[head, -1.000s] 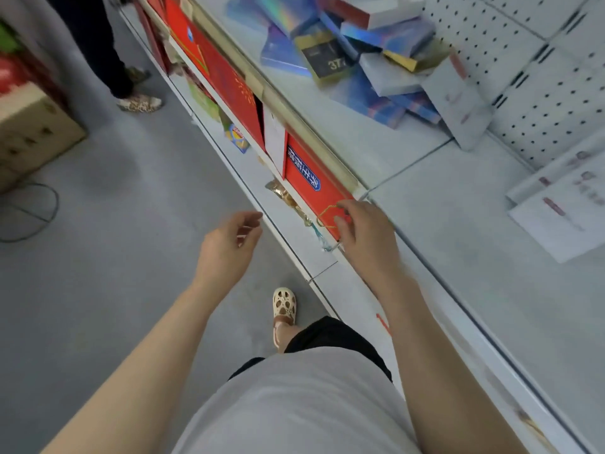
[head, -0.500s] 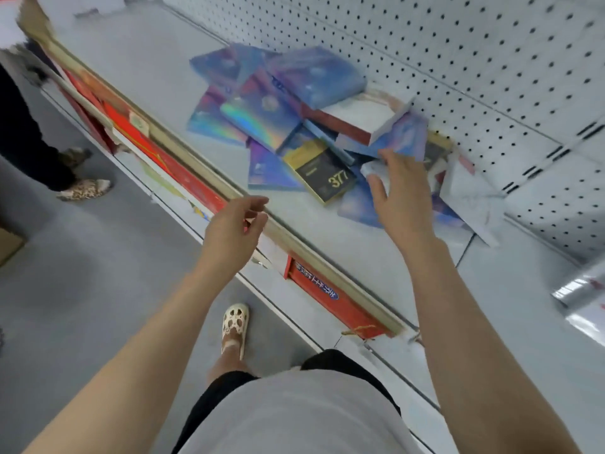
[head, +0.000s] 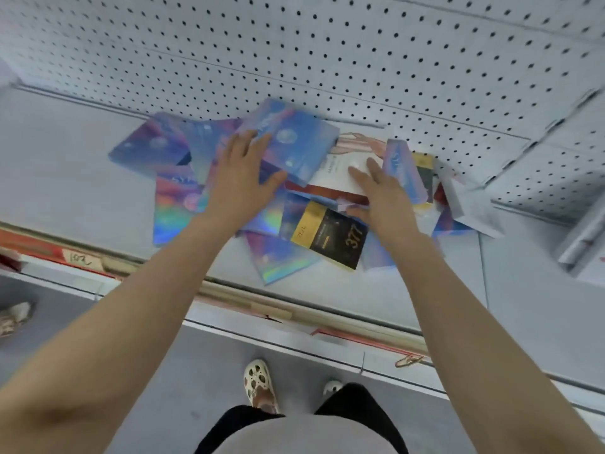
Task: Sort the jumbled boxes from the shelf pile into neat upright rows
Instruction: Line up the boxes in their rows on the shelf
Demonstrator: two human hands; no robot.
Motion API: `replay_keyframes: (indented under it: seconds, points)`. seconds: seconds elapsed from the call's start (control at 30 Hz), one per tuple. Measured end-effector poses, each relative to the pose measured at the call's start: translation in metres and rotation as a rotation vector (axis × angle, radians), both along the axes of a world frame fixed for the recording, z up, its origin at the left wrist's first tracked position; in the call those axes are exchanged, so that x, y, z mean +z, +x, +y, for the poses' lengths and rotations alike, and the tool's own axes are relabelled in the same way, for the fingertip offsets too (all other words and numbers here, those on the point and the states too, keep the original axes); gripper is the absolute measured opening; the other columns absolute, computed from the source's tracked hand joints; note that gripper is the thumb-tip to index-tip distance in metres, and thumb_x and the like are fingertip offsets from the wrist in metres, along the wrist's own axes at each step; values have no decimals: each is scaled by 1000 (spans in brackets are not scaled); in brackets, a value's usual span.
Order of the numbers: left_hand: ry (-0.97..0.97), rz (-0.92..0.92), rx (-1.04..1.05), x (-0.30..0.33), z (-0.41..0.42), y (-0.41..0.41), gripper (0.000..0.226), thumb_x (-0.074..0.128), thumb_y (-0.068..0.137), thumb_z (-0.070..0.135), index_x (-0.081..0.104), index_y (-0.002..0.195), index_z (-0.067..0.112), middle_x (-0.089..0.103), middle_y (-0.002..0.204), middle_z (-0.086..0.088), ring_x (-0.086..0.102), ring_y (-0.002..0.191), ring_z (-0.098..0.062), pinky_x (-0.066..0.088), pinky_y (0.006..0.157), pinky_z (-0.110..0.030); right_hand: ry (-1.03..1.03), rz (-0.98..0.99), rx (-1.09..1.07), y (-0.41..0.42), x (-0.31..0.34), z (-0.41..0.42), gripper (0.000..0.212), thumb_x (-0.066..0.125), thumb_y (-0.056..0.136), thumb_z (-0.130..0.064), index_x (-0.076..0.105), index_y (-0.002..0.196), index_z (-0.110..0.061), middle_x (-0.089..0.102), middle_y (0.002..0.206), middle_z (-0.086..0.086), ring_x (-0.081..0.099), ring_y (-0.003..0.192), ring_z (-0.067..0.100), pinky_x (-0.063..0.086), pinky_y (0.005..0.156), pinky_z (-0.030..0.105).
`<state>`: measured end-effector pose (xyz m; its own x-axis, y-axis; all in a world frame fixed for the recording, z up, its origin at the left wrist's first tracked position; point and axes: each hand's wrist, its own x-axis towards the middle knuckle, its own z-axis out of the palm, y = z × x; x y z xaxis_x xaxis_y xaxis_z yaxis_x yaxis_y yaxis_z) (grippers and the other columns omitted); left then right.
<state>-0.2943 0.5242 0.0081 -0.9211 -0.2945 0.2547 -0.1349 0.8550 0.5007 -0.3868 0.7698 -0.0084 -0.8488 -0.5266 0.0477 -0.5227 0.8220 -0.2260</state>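
Note:
A jumbled pile of flat boxes lies on the white shelf (head: 82,178) against the pegboard. Most are blue-purple holographic boxes; one black and yellow box (head: 330,235) marked 377 lies at the front. My left hand (head: 240,176) rests flat, fingers straight, on the top blue holographic box (head: 294,139). My right hand (head: 381,194) lies with straight fingers on a white and red box (head: 340,172) in the middle of the pile. A narrow blue box (head: 404,172) stands tilted just right of that hand.
The pegboard back wall (head: 327,54) rises right behind the pile. White boxes (head: 471,204) lie at the right of the shelf. A beige price rail (head: 262,303) runs along the shelf's front edge, with red boxes on the lower shelf. My feet stand on grey floor below.
Both hands have moved up from the lower shelf edge onto the pile. The left hand now lies on the top blue box, the right on the white and red box. The view swung up.

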Motion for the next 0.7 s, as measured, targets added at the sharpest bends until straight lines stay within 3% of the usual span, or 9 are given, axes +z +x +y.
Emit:
replay_keyframes:
  seconds: [0.13, 0.23, 0.33, 0.4, 0.47, 0.57, 0.7]
  points:
    - [-108, -261, 54, -7, -6, -37, 73, 39, 91, 67, 27, 151, 27, 17, 160, -15, 6, 148, -38, 9, 118, -53, 55, 70, -48, 17, 9, 5, 60, 64, 93, -17, 41, 148, -23, 31, 158, 10, 37, 136, 39, 38, 108, 46]
    - [-47, -283, 72, -12, -10, -46, 77, 43, 87, 69, 28, 150, 27, 12, 159, -21, 5, 147, -41, 10, 117, -56, 17, 107, -70, 26, 17, 19, 55, 66, 90, -9, 50, 142, -15, 41, 153, 13, 42, 131, 40, 44, 102, 48]
    - [11, -304, 91, -10, -14, -49, 96, 60, 80, 66, 16, 153, 22, 9, 156, -27, 5, 146, -44, 11, 117, -54, -42, 247, -113, 34, 10, 38, 58, 75, 71, 12, 64, 125, -7, 57, 136, 20, 56, 110, 46, 54, 81, 50]
    - [-22, -319, 106, -9, -16, -49, 106, 68, 74, 63, 12, 153, 21, 14, 154, -28, 11, 144, -44, 16, 116, -54, -83, 261, -162, 40, 4, 48, 56, 75, 68, 15, 66, 119, -6, 60, 132, 20, 58, 107, 47, 55, 79, 51]
    - [-64, -284, 122, -8, -15, -46, 109, 74, 69, 60, 16, 152, 20, 25, 148, -28, 23, 138, -45, 21, 112, -52, -92, 188, -187, 42, 6, 52, 51, 81, 73, -2, 65, 121, -8, 55, 137, 18, 54, 115, 46, 50, 91, 51]
    - [-67, -203, 200, -10, -16, -41, 111, 82, 61, 55, 24, 147, 15, 39, 132, -28, 40, 120, -46, 30, 105, -50, -16, 22, -190, 36, 22, 45, 64, 80, 75, -45, 60, 129, -15, 47, 141, 9, 43, 125, 36, 39, 102, 44]
    - [48, -158, 248, -9, -16, -35, 116, 86, 62, 42, 17, 150, 14, 38, 129, -26, 44, 118, -41, 38, 100, -47, 296, 115, -139, 2, 49, 30, 87, 65, 68, -77, 50, 137, -26, 47, 140, 7, 28, 137, 35, 24, 113, 44]
